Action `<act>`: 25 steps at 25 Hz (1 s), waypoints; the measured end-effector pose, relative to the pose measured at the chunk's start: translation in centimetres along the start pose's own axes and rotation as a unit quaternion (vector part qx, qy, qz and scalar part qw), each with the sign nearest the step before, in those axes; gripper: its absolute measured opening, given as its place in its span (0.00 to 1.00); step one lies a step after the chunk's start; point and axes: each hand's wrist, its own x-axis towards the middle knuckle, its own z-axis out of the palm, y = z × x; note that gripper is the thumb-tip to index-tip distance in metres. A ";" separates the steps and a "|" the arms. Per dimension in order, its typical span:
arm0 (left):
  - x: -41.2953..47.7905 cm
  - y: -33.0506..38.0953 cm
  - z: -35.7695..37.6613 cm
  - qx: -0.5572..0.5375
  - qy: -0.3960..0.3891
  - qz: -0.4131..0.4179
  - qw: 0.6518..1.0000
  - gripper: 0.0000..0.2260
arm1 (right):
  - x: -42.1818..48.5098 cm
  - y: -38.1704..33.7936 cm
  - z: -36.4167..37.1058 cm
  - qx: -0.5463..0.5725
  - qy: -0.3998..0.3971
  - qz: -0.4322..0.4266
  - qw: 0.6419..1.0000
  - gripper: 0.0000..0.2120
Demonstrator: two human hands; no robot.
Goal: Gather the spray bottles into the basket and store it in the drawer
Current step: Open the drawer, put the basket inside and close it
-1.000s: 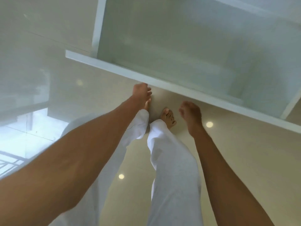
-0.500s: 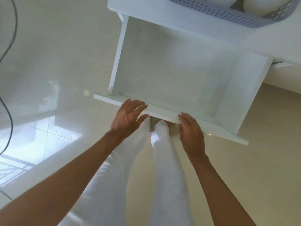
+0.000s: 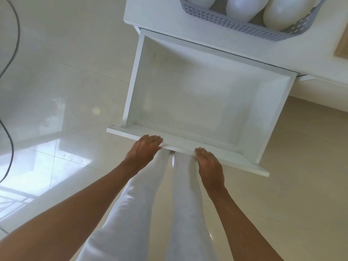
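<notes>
A white drawer (image 3: 188, 146) stands pulled far out of the white cabinet, and its inside is bare. My left hand (image 3: 143, 150) lies on the drawer's front panel near its left part, fingers curled over the top edge. My right hand (image 3: 210, 166) rests on the same panel further right, fingers also over the edge. A grey woven basket (image 3: 243, 28) sits on the cabinet top (image 3: 150, 16) at the upper edge of view. White spray bottles (image 3: 282, 12) lie in it; only their rounded bodies show.
Glossy pale floor tiles spread to the left and right of the drawer. A dark cable (image 3: 11, 53) hangs along the left edge. My legs in white trousers (image 3: 150, 213) stand just before the drawer front. A wooden surface (image 3: 341, 48) shows at the right edge.
The view has tilted up, so the whole drawer and the basket above have come into view. Both hands went from below the drawer front to resting on its top edge.
</notes>
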 end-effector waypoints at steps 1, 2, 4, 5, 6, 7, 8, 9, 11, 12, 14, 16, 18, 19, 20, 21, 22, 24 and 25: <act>-0.1 0.1 0.0 0.015 0.004 0.006 1.000 0.14 | 0.0 -0.1 0.1 0.002 -0.004 0.012 1.000 0.25; -0.2 0.2 -0.1 0.026 0.006 0.009 1.000 0.16 | 0.0 -0.2 0.1 0.003 -0.010 0.019 1.000 0.25; -0.4 0.4 -0.2 0.031 -0.017 0.002 0.999 0.20 | 0.0 -0.2 0.0 0.006 -0.031 0.021 0.999 0.25; -0.5 0.4 -0.3 0.031 -0.038 0.000 0.999 0.22 | 0.1 -0.2 -0.1 0.006 -0.050 0.020 0.999 0.25; -0.5 0.4 -0.6 0.029 -0.066 -0.002 0.997 0.23 | 0.3 -0.3 -0.5 0.010 -0.076 0.025 0.997 0.25; -0.2 0.3 -1.2 0.024 -0.106 -0.007 0.994 0.23 | 0.5 -0.4 -1.0 0.013 -0.113 0.028 0.993 0.24; 0.1 0.3 -2.0 0.019 -0.150 -0.016 0.988 0.22 | 0.8 -0.3 -1.6 0.010 -0.154 0.031 0.987 0.22; 0.7 0.3 -3.2 0.011 -0.181 -0.027 0.983 0.21 | 1.3 -0.2 -2.6 0.006 -0.189 0.039 0.981 0.21; 2.6 0.6 -6.1 -0.028 -0.179 -0.053 0.982 0.21 | 2.7 -0.4 -5.3 0.037 -0.211 0.076 0.974 0.20; 4.2 0.9 -8.1 -0.058 -0.138 -0.062 0.987 0.21 | 3.7 -0.7 -6.9 0.078 -0.168 0.106 0.977 0.20; 8.1 1.7 -12.4 -0.159 -0.013 -0.088 0.983 0.18 | 6.1 -1.2 -10.7 0.199 -0.013 0.182 0.963 0.18; 12.7 2.6 -17.2 -0.284 0.113 -0.151 0.940 0.14 | 9.3 -0.9 -15.0 0.300 0.137 0.251 0.910 0.15; 17.8 2.7 -22.1 -0.313 0.188 -0.195 0.910 0.11 | 13.2 0.5 -19.5 0.344 0.251 0.281 0.860 0.11; 20.4 2.5 -24.3 -0.316 0.213 -0.203 0.902 0.11 | 15.2 1.8 -21.6 0.378 0.293 0.291 0.829 0.09; 22.8 2.2 -26.2 -0.335 0.232 -0.210 0.889 0.11 | 17.2 3.1 -23.6 0.422 0.330 0.299 0.790 0.06; 25.0 2.0 -27.9 -0.370 0.241 -0.214 0.871 0.11 | 19.3 4.6 -25.4 0.477 0.356 0.303 0.744 0.04; 27.0 1.7 -29.3 -0.404 0.243 -0.216 0.855 0.10 | 21.3 6.2 -27.0 0.527 0.370 0.307 0.701 0.03; 30.1 1.4 -31.0 -0.458 0.225 -0.230 0.828 0.09 | 25.4 9.7 -29.2 0.577 0.365 0.309 0.662 0.03; 31.3 1.5 -31.4 -0.488 0.209 -0.240 0.813 0.10 | 27.3 11.4 -29.9 0.564 0.347 0.321 0.677 0.04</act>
